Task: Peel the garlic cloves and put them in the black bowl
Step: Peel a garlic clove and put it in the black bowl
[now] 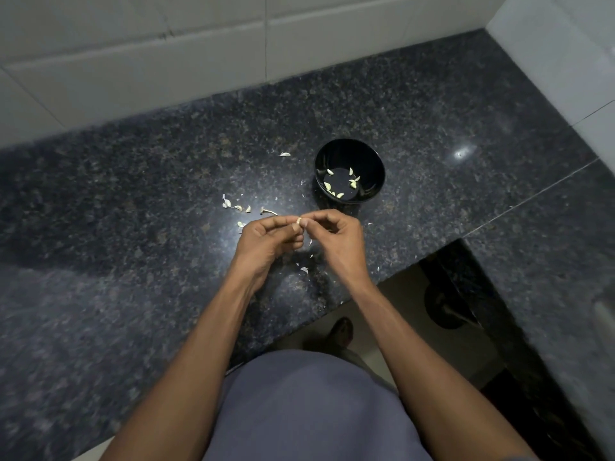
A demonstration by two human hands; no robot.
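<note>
A person's left hand [266, 237] and right hand [336, 236] meet above a dark speckled tabletop [133, 194], fingers of both curled in, fingertips pinching a single pale garlic clove [299, 221] between them. The black bowl [349, 171] stands on the tabletop just beyond the right hand, apart from it, with several peeled cloves [342, 186] lying on its bottom. Scraps of papery garlic skin [233, 206] lie scattered beyond the left hand, with more flecks beneath and between the wrists. One stray piece [285, 154] lies farther off, to the left of the bowl. White wall tiles [166, 61] rise behind the tabletop. No readable writing or label shows anywhere.
</note>
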